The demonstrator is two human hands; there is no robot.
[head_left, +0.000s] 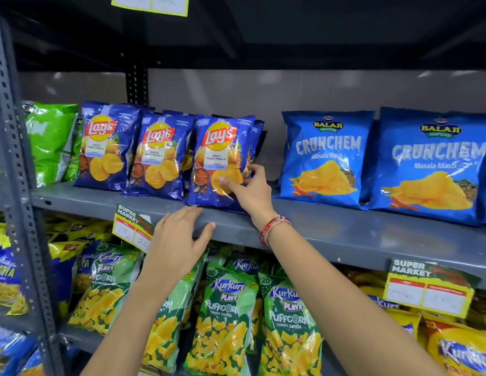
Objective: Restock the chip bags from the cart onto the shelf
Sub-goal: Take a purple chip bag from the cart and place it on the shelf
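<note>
Three rows of dark blue Lay's chip bags stand upright on the grey metal shelf (318, 226). My right hand (248, 191) grips the lower right part of the rightmost Lay's bag (218, 147), thumb on its front, fingers behind its edge. The middle Lay's bag (157, 156) and the left Lay's bag (106, 145) stand beside it. My left hand (176, 240) hovers open at the shelf's front lip, just below the held bag, holding nothing. The cart is out of view.
Two light blue Balaji Crunchem bags (327, 158) (432, 166) stand to the right, a green bag (50, 139) at the far left. Green Kurkure Puffcorn bags (225, 316) fill the shelf below. Price tags (133, 230) (429, 287) hang from the lip. A perforated upright (11, 158) stands left.
</note>
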